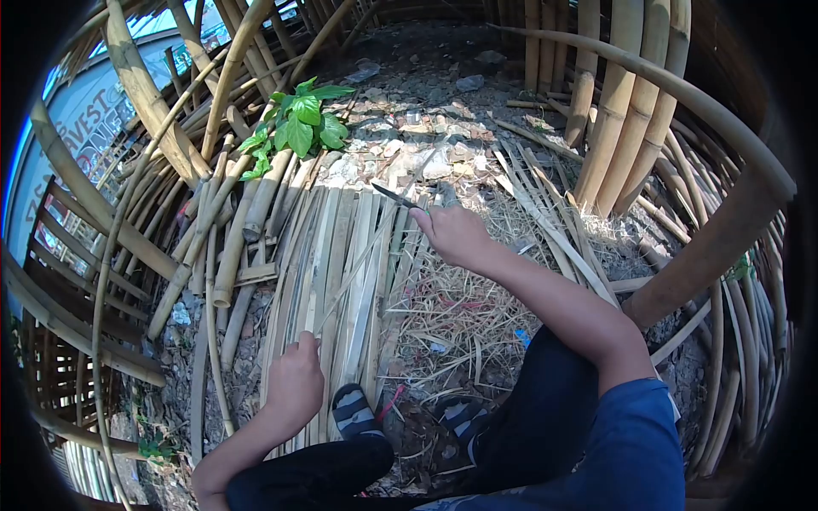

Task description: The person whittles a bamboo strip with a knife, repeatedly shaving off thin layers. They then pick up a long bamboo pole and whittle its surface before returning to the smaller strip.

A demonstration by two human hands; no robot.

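My right hand is closed around the handle of a knife, its dark blade pointing up and to the left. Lower down, my left hand is a closed fist gripping the near end of a thin bamboo strip. That strip slants up to the right and passes close by the knife and my right hand. Beneath both lies a row of split bamboo slats, side by side on the ground and running away from my feet.
Curly bamboo shavings cover the ground right of the slats. Bamboo poles stand at the right, with a thick curved one arching over. More poles lie at the left beside a green leafy plant. My striped sandals are below.
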